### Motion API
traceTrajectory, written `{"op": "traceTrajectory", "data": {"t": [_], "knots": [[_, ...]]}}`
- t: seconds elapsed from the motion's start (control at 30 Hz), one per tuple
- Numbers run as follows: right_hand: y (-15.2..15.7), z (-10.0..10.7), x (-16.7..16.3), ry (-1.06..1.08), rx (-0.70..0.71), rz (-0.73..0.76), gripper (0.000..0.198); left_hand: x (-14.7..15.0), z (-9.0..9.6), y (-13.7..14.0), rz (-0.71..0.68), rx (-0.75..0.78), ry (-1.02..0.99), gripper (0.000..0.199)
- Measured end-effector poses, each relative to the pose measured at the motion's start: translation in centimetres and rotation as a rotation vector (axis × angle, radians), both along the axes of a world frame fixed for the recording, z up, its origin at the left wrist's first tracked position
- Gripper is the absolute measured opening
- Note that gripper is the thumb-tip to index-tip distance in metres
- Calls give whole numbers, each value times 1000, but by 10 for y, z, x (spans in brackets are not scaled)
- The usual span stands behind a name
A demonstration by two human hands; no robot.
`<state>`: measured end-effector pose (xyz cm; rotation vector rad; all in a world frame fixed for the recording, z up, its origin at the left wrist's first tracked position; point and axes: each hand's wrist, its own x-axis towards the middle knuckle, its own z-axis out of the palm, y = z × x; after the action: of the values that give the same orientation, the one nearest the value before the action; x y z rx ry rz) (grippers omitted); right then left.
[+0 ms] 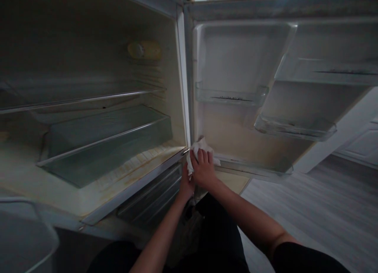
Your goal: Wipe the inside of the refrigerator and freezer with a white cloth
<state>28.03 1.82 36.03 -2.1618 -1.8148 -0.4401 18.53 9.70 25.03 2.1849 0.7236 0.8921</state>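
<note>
A crumpled white cloth (202, 143) is pressed against the hinge-side lower corner of the open fridge door (224, 123). My right hand (204, 170) has its fingers bent over the cloth, holding it there. Just below and to the left, my left hand (186, 184) is closed at the cloth's lower edge, with most of its fingers hidden behind the right hand. Close by both hands are the fridge's door seal (183, 80) and a small metal hinge piece (185, 151).
Inside the stained fridge (118, 190) are a glass shelf (88, 98), a clear drawer (112, 147) and a yellowish bottle (144, 50) lying sideways. Clear door bins (233, 96) line the door. A lower drawer (153, 194) lies beneath; grey wood-look flooring (310, 210) extends right.
</note>
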Motion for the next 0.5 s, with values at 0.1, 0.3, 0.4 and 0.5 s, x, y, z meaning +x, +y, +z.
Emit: {"op": "traceTrajectory", "data": {"t": [0.1,0.3,0.4,0.5], "knots": [[-12,-11,3,-19,36,98,81,-10,-10,24,38,-208,-159,48],[-46,12,25,-61,-19,276,59,-11,-12,44,46,-287,-287,39],[-35,24,24,-23,-36,52,49,-6,-9,38,68,-280,-356,39],[-12,32,18,-14,-128,-150,34,-2,-4,30,68,-270,-403,38]]}}
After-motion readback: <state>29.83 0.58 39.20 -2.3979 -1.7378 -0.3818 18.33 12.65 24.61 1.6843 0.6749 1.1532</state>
